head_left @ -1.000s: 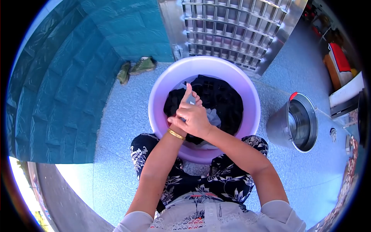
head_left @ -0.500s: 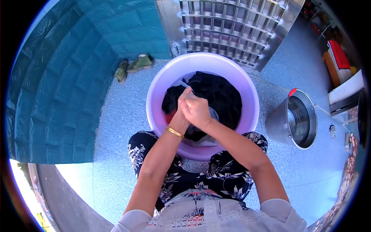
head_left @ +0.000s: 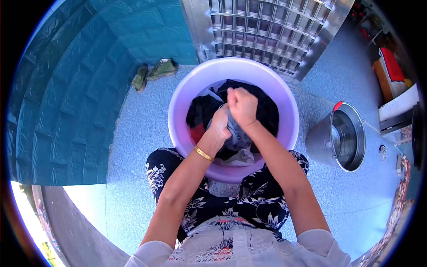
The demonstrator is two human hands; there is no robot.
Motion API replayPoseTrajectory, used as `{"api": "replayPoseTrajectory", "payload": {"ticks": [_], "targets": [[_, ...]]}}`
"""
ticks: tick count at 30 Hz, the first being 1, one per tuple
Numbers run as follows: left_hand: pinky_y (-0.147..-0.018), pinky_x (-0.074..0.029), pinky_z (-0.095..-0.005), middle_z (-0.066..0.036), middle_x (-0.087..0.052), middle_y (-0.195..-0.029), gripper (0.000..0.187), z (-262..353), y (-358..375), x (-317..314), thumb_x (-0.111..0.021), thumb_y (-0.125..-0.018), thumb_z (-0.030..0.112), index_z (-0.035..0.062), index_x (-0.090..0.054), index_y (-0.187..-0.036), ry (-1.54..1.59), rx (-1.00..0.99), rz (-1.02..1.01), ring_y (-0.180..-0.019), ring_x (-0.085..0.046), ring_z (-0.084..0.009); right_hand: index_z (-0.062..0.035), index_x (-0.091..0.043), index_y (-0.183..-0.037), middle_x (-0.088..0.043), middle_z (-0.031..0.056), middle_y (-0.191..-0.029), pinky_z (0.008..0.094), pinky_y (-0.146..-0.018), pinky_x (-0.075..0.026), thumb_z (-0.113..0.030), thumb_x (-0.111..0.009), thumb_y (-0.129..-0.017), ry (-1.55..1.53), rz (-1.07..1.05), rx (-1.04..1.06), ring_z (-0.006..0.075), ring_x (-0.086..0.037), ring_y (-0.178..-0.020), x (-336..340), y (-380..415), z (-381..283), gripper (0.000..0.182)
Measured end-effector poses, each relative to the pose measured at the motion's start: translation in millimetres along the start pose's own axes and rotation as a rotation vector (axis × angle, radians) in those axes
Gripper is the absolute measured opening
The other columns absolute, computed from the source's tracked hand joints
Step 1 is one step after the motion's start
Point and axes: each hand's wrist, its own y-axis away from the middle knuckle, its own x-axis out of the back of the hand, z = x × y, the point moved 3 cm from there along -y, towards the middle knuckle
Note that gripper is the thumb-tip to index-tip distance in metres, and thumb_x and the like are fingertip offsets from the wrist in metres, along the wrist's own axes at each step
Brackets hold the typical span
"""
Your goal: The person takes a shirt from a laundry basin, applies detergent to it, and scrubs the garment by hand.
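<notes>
A lilac plastic tub [head_left: 178, 107] stands between my knees, with wet clothes in it. Over its middle, my left hand [head_left: 219, 126] is closed round a grey-blue garment [head_left: 237, 137]. Just above and to the right, my right hand [head_left: 243, 107] makes a fist against the same cloth; its fingertips are mostly hidden. The garment hangs from my hands into the tub. Dark clothes [head_left: 264, 107] fill the back and right, a red piece [head_left: 197, 132] lies at the left, and a whitish cloth [head_left: 242, 158] rests near the front.
A metal bucket [head_left: 316, 141] with a red mark on its rim stands to the right. Green shoes [head_left: 162, 69] sit by the teal wall [head_left: 75, 98] at the back left. A metal lattice door [head_left: 267, 31] rises right behind the tub.
My hands, clasped together half a second ago, have moved apart. My right hand went up and right, my left hand lower. More of the grey-blue garment shows between and below them.
</notes>
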Motion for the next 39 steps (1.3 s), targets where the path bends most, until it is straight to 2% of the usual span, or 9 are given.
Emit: {"api": "replayPoseTrajectory", "payload": {"ticks": [4,7,12,17,21,25,29,34,39], "targets": [[-0.067,-0.048,-0.03,-0.006,-0.058,-0.084,0.026,23,2,-12,-0.046,-0.085,0.03,0.0057,-0.053,-0.092,0.013,0.032,-0.103,-0.074,-0.058,-0.0163,-0.0032,-0.051,-0.056,-0.055,0.0126,-0.063,0.0376,-0.05,-0.04,-0.041,-0.052,-0.077,-0.083,-0.196,-0.228,0.0332,-0.054,-0.057,11,-17,22,0.043],[-0.062,-0.044,-0.0237,-0.002,-0.05,-0.069,0.038,52,6,3,-0.063,-0.072,0.041,0.0065,-0.049,-0.078,-0.209,-0.212,0.026,-0.065,-0.051,-0.0106,-0.0017,-0.06,-0.081,-0.055,0.0175,-0.064,0.0308,-0.061,-0.042,-0.049,-0.063,-0.065,-0.109,-1.031,-0.241,0.0284,-0.057,-0.068,14,-15,23,0.05],[-0.071,-0.042,-0.0279,-0.008,-0.054,-0.08,0.051,40,8,0,-0.075,-0.057,0.021,0.0041,-0.044,-0.093,-1.426,-0.582,0.0,-0.074,-0.053,-0.0203,0.0015,-0.056,-0.074,-0.05,0.0036,-0.07,0.0225,-0.058,-0.038,-0.001,-0.057,-0.06,-0.745,-0.427,-0.685,0.0108,-0.049,-0.065,34,-28,47,0.015],[-0.074,-0.041,-0.0275,-0.006,-0.057,-0.091,0.036,41,0,16,-0.07,-0.064,0.018,0.0023,-0.056,-0.092,-1.162,-0.374,0.06,-0.082,-0.053,-0.0155,-0.0015,-0.051,-0.092,-0.054,0.0111,-0.1,0.0365,-0.082,-0.043,0.008,-0.045,-0.063,-1.613,0.076,-0.693,0.0258,-0.054,-0.09,52,-46,67,0.031],[-0.079,-0.04,-0.0303,-0.005,-0.055,-0.101,0.035,43,-5,17,-0.063,-0.071,0.014,0.0021,-0.055,-0.103,-0.29,-0.389,-0.078,-0.09,-0.053,-0.0149,0.0007,-0.05,-0.098,-0.051,0.0141,-0.109,0.038,-0.086,-0.041,0.005,-0.039,-0.068,-1.527,0.124,-0.721,0.0284,-0.052,-0.094,55,-44,64,0.033],[-0.086,-0.039,-0.0332,-0.009,-0.055,-0.104,0.038,52,12,-8,-0.049,-0.079,0.022,-0.0001,-0.049,-0.11,0.33,-0.285,-0.291,-0.097,-0.05,-0.0181,-0.0008,-0.055,-0.063,-0.055,0.0046,-0.068,0.0237,-0.058,-0.039,0.001,-0.036,-0.066,-0.906,-0.152,-0.553,0.0122,-0.048,-0.063,20,-19,25,0.019],[-0.062,-0.042,-0.0265,-0.003,-0.051,-0.066,0.022,45,-7,25,-0.047,-0.079,0.027,0.0064,-0.051,-0.073,0.292,-0.363,-0.184,-0.063,-0.049,-0.015,-0.0072,-0.053,-0.056,-0.051,0.0051,-0.06,0.0303,-0.052,-0.041,-0.011,-0.055,-0.066,-0.385,-0.217,0.264,0.0207,-0.05,-0.056,15,21,-74,0.011],[-0.054,-0.038,-0.0282,0.0,-0.045,-0.061,0.03,18,-11,35,-0.043,-0.086,0.035,0.0133,-0.043,-0.065,0.197,-0.072,-0.365,-0.056,-0.045,-0.0144,-0.0054,-0.047,-0.053,-0.046,0.0075,-0.054,0.0323,-0.045,-0.039,-0.016,-0.058,-0.07,-0.19,-0.113,0.335,0.0241,-0.049,-0.049,2,23,-54,0.023],[-0.064,-0.045,-0.0302,-0.003,-0.058,-0.075,0.019,6,8,-7,-0.042,-0.084,0.024,0.0095,-0.054,-0.08,0.164,-0.146,0.12,-0.069,-0.056,-0.0168,-0.0054,-0.05,-0.053,-0.049,0.0089,-0.054,0.0352,-0.043,-0.041,-0.014,-0.055,-0.072,0.006,0.057,0.102,0.028,-0.05,-0.048,2,-1,-1,0.021]]}}
